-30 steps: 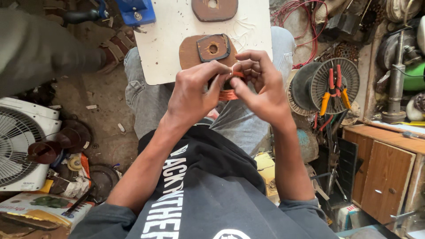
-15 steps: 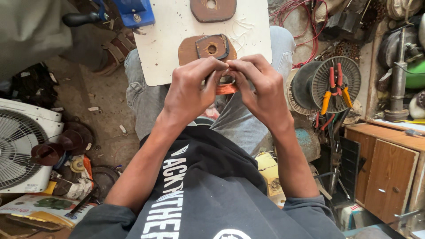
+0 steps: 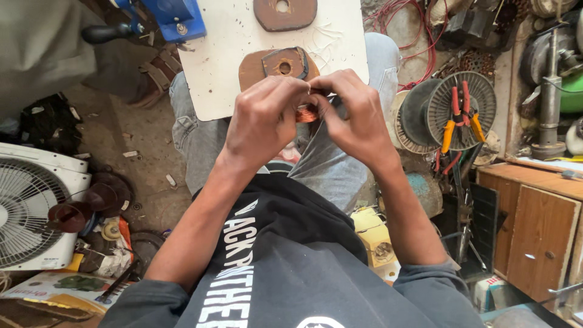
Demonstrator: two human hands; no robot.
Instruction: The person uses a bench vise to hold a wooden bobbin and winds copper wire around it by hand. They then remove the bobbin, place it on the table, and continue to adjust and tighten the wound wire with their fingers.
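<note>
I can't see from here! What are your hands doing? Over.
Left hand and right hand both pinching small copper coil. Held over white board on lap. Nothing blocking.

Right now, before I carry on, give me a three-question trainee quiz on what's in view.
1. True or false: both hands pinch the copper wire coil.
2. Which tools lie on the round fan grille at the right? A) pliers B) hammers C) spanners
3. Fill in: the white board rests on the person's ____.

Key:
1. True: the left hand and right hand meet around it, fingers closed on it.
2. A, with red and yellow handles.
3. Knees.
</note>
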